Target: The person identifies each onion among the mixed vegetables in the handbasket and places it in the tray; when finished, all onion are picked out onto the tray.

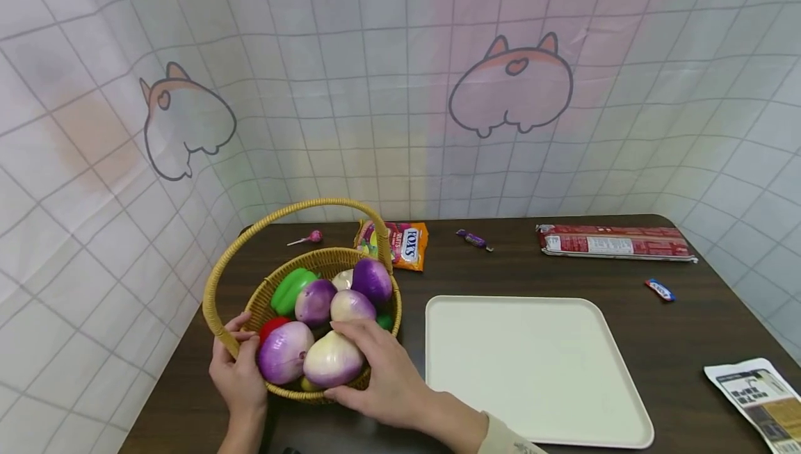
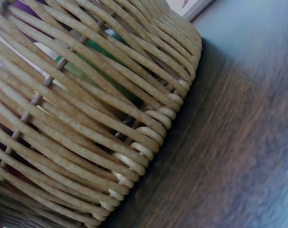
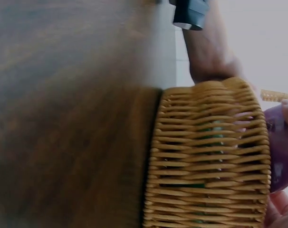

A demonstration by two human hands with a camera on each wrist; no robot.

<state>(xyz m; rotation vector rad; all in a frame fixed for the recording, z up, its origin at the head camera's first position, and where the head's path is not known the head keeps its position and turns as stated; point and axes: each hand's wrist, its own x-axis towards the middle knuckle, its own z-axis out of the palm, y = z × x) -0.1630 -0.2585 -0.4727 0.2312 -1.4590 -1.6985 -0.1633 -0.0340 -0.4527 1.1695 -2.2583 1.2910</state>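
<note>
A wicker basket with a tall arched handle holds several round purple-and-white turnips, a green pepper and a red item. My left hand grips the basket's left side near the handle's base. My right hand holds a mostly white turnip at the basket's front right rim, thumb below and fingers over the top. Another purple turnip lies just left of it. The left wrist view shows the woven basket wall up close; in the right wrist view, fingertips meet a purple turnip above the rim.
A cream tray lies right of the basket on the dark table. Behind are a lollipop, a Fox's candy bag, a purple-wrapped candy and a long red package. A small wrapped candy and a printed pouch lie at right.
</note>
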